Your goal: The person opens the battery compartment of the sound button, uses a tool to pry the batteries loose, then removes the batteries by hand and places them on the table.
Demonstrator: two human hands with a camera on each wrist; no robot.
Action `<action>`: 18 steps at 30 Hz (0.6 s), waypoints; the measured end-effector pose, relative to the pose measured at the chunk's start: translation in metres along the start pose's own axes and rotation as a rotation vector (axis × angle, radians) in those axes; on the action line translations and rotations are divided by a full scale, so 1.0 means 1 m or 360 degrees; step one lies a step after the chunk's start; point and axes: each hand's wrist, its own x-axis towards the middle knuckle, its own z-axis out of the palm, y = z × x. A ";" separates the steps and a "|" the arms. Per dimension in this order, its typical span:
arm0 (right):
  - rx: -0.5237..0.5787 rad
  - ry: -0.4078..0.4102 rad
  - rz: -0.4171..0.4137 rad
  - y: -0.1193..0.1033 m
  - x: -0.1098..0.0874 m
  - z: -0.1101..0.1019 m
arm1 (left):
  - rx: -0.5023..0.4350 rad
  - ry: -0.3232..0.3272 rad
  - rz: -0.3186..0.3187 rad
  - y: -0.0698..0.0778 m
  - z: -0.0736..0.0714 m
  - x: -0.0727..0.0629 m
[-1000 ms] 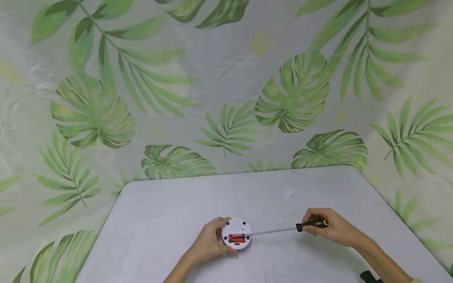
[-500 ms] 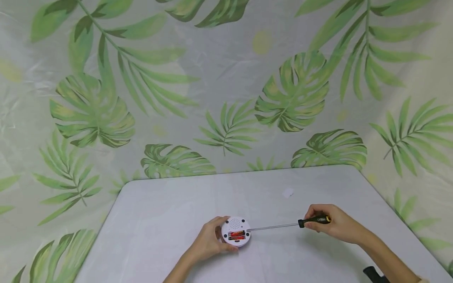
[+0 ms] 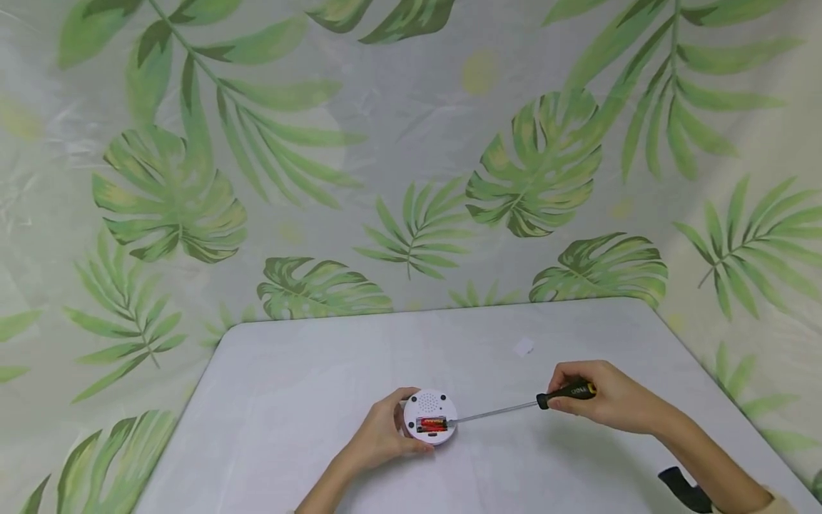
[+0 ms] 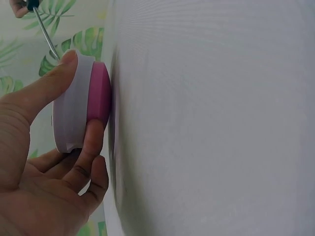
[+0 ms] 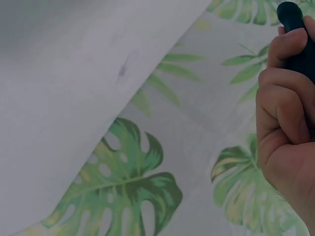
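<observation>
A round white device (image 3: 430,400) with a pink underside (image 4: 100,91) is tilted up above the table in the head view. Its upper face has small speaker holes, dark round feet and an uncovered battery compartment with red batteries (image 3: 432,425) inside. My left hand (image 3: 380,437) grips the device by its rim, thumb on one side and fingers on the other. In my right hand (image 3: 610,400) is a screwdriver (image 3: 497,412), held by its black and yellow handle. The shaft points left, and its tip meets the right end of the battery compartment.
A white table (image 3: 289,385) lies under both hands, backed by a leaf-patterned cloth (image 3: 411,143). One small white scrap (image 3: 523,347) rests toward the back right. Beside the right forearm is a black curved object (image 3: 682,489), partly cut off by the arm.
The right hand has risen slightly, so the screwdriver slopes down more steeply to the left. Its tip has shifted a little at the compartment's right end. The left hand keeps its grip.
</observation>
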 end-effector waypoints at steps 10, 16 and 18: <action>-0.0034 -0.0009 0.0043 -0.011 0.006 -0.002 | -0.0020 -0.0013 0.0015 -0.001 0.001 0.001; -0.0052 -0.0010 0.0040 -0.017 0.004 -0.004 | -0.0026 -0.0018 -0.0006 0.000 0.001 0.001; -0.0074 -0.0016 0.0029 -0.020 0.005 -0.004 | -0.0025 -0.0015 -0.0007 0.000 0.001 0.001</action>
